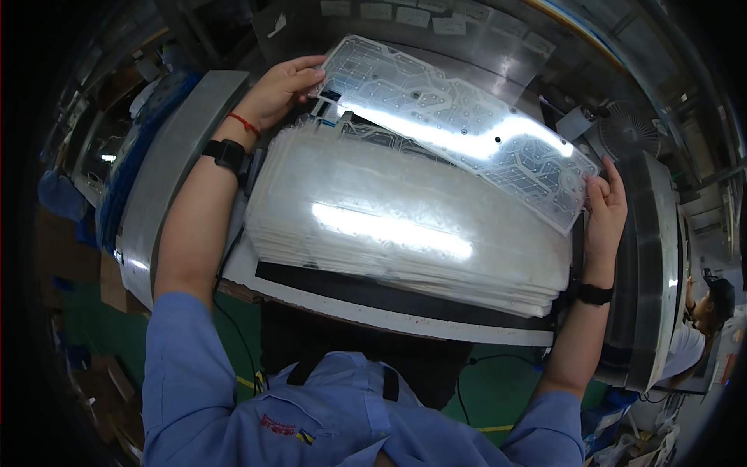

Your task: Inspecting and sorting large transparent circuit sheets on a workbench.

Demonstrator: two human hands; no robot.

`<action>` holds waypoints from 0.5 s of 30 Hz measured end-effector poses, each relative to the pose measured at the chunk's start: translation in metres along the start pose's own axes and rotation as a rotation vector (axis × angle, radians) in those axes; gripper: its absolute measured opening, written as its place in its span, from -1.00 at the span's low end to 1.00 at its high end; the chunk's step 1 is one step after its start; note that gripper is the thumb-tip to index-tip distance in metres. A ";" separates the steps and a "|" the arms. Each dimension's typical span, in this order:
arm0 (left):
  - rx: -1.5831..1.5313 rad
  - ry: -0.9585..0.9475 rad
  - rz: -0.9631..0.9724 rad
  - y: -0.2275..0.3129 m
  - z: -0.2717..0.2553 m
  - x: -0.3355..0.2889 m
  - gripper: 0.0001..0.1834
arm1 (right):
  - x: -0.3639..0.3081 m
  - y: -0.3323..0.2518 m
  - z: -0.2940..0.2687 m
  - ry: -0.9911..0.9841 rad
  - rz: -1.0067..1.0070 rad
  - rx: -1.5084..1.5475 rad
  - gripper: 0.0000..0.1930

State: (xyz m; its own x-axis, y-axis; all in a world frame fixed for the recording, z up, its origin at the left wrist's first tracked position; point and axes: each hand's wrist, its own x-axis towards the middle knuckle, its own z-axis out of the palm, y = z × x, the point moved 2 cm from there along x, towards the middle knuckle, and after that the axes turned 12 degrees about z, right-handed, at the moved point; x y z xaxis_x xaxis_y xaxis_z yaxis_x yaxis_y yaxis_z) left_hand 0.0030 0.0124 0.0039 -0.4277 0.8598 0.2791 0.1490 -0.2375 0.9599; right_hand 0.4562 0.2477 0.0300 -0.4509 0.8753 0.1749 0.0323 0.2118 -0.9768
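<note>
A clear plastic sheet printed with fine circuit lines (pixel 443 109) is held up, tilted, between my two hands. My left hand (pixel 289 84) pinches its left end between thumb and fingers. At the sheet's right end, my right hand (pixel 605 198) grips the edge with the thumb on the near face and one finger pointing up. Below and nearer to me lies a thick stack of similar translucent sheets (pixel 405 202), its layers slightly uneven along the front. Bright light reflects off both the held sheet and the stack.
The stack rests on a dark mat on a white-edged table (pixel 389 319). Metal panels stand at the left (pixel 183 156) and right (pixel 650 257). A fan (pixel 629 132) is at the far right. Cables hang below the table. Another person (pixel 704 319) is at the right edge.
</note>
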 end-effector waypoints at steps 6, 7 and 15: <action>0.017 -0.048 -0.137 0.001 0.002 -0.002 -0.81 | 0.005 0.009 -0.007 -0.010 0.030 -0.007 -0.62; 0.018 -0.037 -0.142 0.003 0.006 -0.003 -0.82 | 0.004 0.009 -0.007 -0.011 0.032 -0.009 -0.63; -0.110 0.079 -0.069 -0.009 -0.016 0.002 -0.75 | 0.003 0.005 -0.004 0.031 0.074 -0.002 -0.64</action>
State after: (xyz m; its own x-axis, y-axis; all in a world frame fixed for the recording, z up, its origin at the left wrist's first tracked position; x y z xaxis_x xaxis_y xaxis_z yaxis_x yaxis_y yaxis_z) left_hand -0.0132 0.0088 -0.0041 -0.5026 0.8387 0.2097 0.0202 -0.2311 0.9727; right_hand 0.4587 0.2536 0.0263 -0.4195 0.9016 0.1057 0.0661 0.1465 -0.9870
